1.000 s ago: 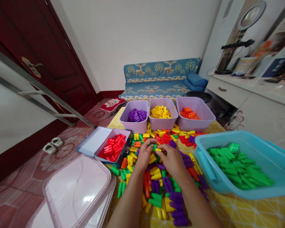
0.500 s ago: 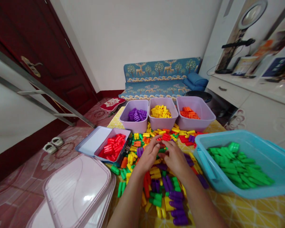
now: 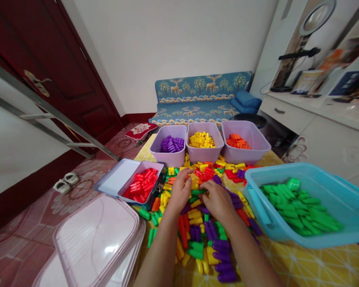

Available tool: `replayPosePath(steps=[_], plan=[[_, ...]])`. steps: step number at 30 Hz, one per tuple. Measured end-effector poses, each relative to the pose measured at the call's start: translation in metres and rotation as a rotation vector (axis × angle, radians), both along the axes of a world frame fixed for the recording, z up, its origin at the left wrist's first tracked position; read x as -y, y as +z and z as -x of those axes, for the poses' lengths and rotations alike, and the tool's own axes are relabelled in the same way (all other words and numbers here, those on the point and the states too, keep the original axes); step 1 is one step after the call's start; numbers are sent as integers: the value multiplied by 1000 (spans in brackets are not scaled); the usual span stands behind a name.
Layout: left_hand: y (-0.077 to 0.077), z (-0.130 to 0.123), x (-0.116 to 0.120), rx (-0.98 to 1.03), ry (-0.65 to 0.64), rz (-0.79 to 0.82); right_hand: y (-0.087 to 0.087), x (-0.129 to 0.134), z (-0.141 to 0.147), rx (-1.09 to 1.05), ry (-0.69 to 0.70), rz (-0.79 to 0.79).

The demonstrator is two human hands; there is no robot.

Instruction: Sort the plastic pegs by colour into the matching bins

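Observation:
Over a loose spread of coloured plastic pieces, my left hand (image 3: pixel 181 191) is held with its fingers curved and apart, and nothing shows in it. My right hand (image 3: pixel 217 199) is closed at the fingertips on a green piece (image 3: pixel 198 192) just right of the left hand. Red pieces (image 3: pixel 205 174) lie beyond the hands, purple pieces (image 3: pixel 223 245) and green pieces (image 3: pixel 195 250) nearer to me between the forearms. Lilac bins hold purple pieces (image 3: pixel 172 144), yellow pieces (image 3: pixel 202 140) and orange pieces (image 3: pixel 237 141).
A blue tub (image 3: pixel 287 235) with green pieces stands at the right. At the left are a lilac box of red pieces (image 3: pixel 142 185) and stacked clear lids (image 3: pixel 98 235). A patterned sofa (image 3: pixel 197 107) is behind the table, which has a yellow cloth (image 3: pixel 311 265).
The two hands have moved apart, the left one leftward and the right one slightly down. Yellow and green pieces between them now show. The right fingers have closed on a green piece.

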State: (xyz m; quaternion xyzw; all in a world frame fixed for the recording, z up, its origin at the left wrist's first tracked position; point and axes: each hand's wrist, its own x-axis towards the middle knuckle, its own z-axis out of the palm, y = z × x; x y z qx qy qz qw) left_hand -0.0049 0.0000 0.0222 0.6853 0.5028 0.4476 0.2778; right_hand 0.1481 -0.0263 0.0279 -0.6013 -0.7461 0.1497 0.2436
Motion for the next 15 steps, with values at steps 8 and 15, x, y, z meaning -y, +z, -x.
replayPosePath(steps=[8, 15], plan=[[-26, 29, -22, -557, 295, 68, -5, -3, 0, -54, -19, 34], [-16, 18, -28, -774, 422, 182, -7, -3, 0, -84, -6, 34]])
